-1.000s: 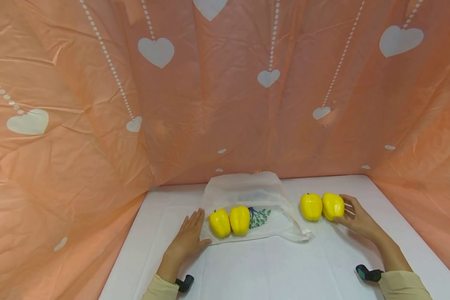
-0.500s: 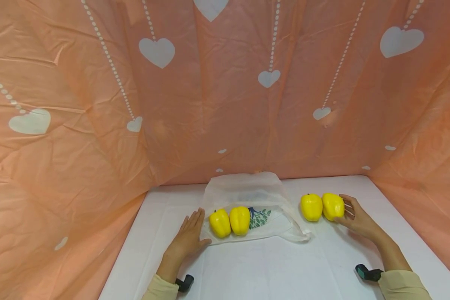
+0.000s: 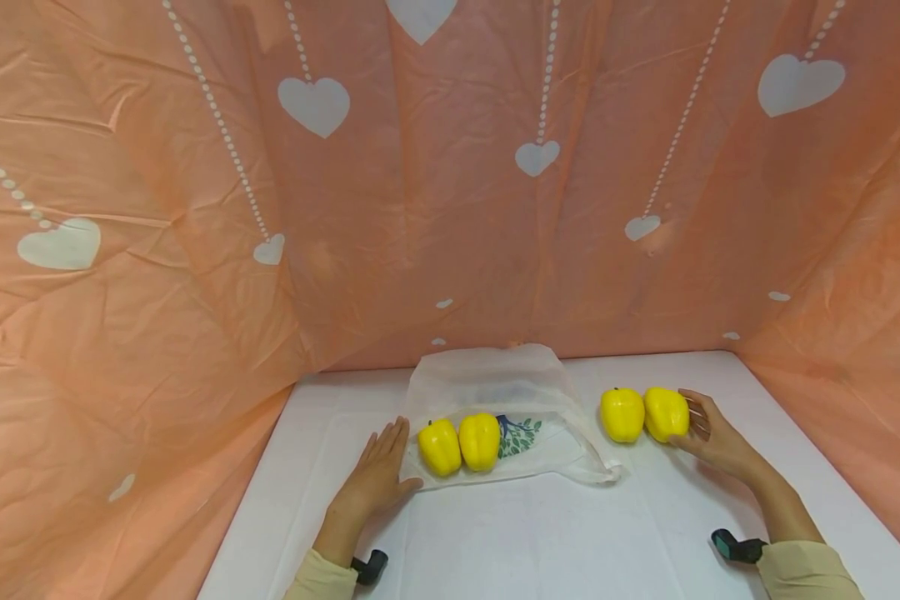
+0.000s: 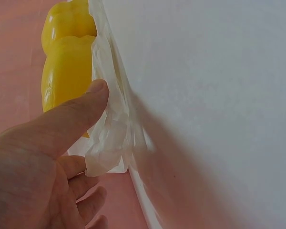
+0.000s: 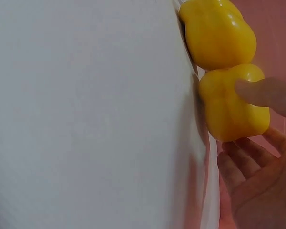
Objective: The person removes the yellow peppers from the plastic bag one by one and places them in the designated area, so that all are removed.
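Two yellow bell peppers lie side by side on a thin white bag with a tree print; the left one touches the right one. At the left edge of that bag rests my left hand, fingers straight, its thumb at the bag's near corner. Another pair of peppers sits on the table to the right of the bag. My right hand holds the outer bell pepper from its right side, thumb in front and fingers round the side. The inner bell pepper stands against it.
A white cloth covers the table. Behind it and on both sides hangs an orange curtain with white hearts. A small black device is strapped at the left wrist, and a similar device at the right.
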